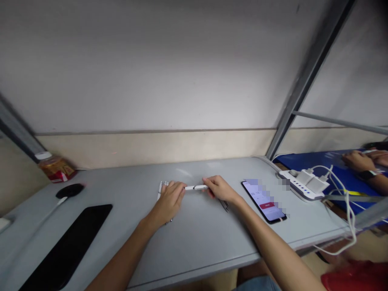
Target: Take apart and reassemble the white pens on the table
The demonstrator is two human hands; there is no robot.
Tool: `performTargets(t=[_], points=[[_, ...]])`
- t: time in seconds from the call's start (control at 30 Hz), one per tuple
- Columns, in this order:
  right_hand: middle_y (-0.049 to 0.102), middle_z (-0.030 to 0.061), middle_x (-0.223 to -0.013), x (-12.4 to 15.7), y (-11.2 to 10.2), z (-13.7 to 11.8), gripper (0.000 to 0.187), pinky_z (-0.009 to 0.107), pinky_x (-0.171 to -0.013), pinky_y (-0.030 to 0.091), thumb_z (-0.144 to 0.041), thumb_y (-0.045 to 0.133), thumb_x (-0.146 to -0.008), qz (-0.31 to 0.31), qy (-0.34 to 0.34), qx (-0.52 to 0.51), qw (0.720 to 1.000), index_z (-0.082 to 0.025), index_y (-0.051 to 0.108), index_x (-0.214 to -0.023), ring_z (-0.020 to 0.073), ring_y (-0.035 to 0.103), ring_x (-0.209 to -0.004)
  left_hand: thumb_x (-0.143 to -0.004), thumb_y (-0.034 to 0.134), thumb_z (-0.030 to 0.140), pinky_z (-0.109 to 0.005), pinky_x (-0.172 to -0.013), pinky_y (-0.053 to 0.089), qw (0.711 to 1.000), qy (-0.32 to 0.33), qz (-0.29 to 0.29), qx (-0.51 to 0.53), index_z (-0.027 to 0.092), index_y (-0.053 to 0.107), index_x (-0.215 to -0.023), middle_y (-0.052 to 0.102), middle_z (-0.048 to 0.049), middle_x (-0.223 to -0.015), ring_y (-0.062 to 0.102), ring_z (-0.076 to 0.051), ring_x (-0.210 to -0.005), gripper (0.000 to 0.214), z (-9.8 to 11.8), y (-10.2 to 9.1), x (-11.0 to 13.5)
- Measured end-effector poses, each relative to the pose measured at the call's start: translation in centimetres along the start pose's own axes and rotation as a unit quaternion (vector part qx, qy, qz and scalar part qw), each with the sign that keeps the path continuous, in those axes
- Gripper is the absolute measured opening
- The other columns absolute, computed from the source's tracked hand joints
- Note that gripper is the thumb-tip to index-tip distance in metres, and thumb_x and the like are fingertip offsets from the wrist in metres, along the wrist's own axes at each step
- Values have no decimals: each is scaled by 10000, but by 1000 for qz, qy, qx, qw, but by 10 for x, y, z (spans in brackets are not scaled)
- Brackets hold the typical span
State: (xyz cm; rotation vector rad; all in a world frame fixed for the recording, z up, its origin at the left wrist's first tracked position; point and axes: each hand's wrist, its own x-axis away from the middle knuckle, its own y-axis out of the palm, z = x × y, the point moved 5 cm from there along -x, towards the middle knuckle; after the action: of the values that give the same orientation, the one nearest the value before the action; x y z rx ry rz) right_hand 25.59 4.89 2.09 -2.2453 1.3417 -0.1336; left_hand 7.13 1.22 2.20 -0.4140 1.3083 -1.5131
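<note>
A white pen (190, 188) with a dark mark near its middle is held level, just above the grey desk. My left hand (172, 199) is closed, with its fingertips on the pen's left end. The right end is pinched between the thumb and fingers of my right hand (218, 188). Partly hidden behind my left hand lies a small white item (160, 188) with a patterned edge, whose kind I cannot tell. Beside my right wrist lies a thin dark pen-like object (224, 206), partly covered by the hand.
On the desk (194, 242), a lit phone (265, 202) and a power strip (300, 186) with white chargers stand right. Left are a black mat (69, 246), a black round pad (69, 190) and a bottle (56, 166). Another person's hands (360, 161) rest over a blue surface.
</note>
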Motion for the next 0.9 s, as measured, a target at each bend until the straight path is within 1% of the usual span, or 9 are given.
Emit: performTargets(t=[0.13, 0.2, 0.3, 0.4, 0.47, 0.53, 0.67, 0.83, 0.9], points=[[537, -38, -628, 1, -2, -4, 342, 204, -514, 352, -460, 638, -792, 7, -34, -17, 999, -169, 609, -970, 92, 468, -545, -984, 266, 328, -366, -851, 318, 1000, -5, -1, -2, 239, 538, -950, 582, -6, -877, 485, -192, -878, 288, 0, 0, 0], [531, -37, -595, 1, 1, -3, 319, 205, -504, 348, -471, 590, -826, -14, -20, -21, 999, -164, 610, -912, 90, 458, -516, -983, 267, 329, -363, -845, 323, 1000, -3, -1, 0, 237, 540, -957, 583, -9, -878, 484, -194, -880, 289, 1, -1, 0], [477, -29, -494, 1, 2, 0, 478, 218, -485, 328, -500, 359, -935, -13, 13, -4, 1000, -149, 587, -704, 85, 397, -448, -982, 264, 334, -368, -851, 324, 1000, 9, -9, 4, 232, 542, -954, 586, -16, -889, 474, -196, -885, 298, 2, 0, 0], [508, -41, -596, 2, -1, -6, 319, 208, -512, 331, -477, 579, -834, 12, -36, 1, 999, -169, 622, -908, 91, 432, -525, -985, 248, 332, -378, -862, 320, 1000, 5, -9, 1, 226, 534, -951, 576, -21, -885, 466, -195, -882, 307, 0, 0, 0], [525, -44, -641, 2, -2, -10, 323, 205, -528, 328, -430, 666, -777, 22, -64, 20, 998, -191, 617, -988, 92, 443, -560, -986, 243, 332, -380, -868, 319, 1000, -1, -6, 0, 225, 529, -952, 566, -20, -879, 465, -194, -880, 307, -2, 0, 0], [529, -38, -591, 2, 0, -10, 265, 212, -529, 326, -428, 580, -848, 11, -54, 49, 997, -172, 633, -891, 92, 432, -532, -986, 243, 334, -378, -864, 320, 1000, -6, -7, 1, 226, 529, -942, 561, -16, -864, 466, -192, -872, 308, -4, 0, 0], [498, -23, -498, 2, 7, -5, 482, 221, -509, 330, -471, 346, -953, -20, -8, 45, 999, -137, 630, -754, 94, 414, -467, -984, 251, 322, -357, -832, 324, 1000, -2, -7, -5, 222, 529, -890, 564, -12, -831, 475, -193, -862, 310, -5, 0, -1], [587, -6, -678, 3, 2, -18, 313, 223, -589, 357, -440, 574, -857, 47, -81, 77, 993, -176, 669, -996, 111, 477, -596, -978, 265, 306, -339, -797, 331, 1000, -6, -3, -18, 214, 533, -863, 540, -6, -777, 486, -182, -780, 306, -12, 2, -2], [599, 0, -684, 4, 3, -21, 268, 227, -595, 341, -397, 561, -873, 44, -91, 111, 989, -181, 685, -972, 110, 464, -600, -966, 283, 270, -331, -773, 329, 1000, -5, -6, -28, 209, 533, -839, 538, -5, -757, 483, -180, -749, 287, -16, 5, -2]])
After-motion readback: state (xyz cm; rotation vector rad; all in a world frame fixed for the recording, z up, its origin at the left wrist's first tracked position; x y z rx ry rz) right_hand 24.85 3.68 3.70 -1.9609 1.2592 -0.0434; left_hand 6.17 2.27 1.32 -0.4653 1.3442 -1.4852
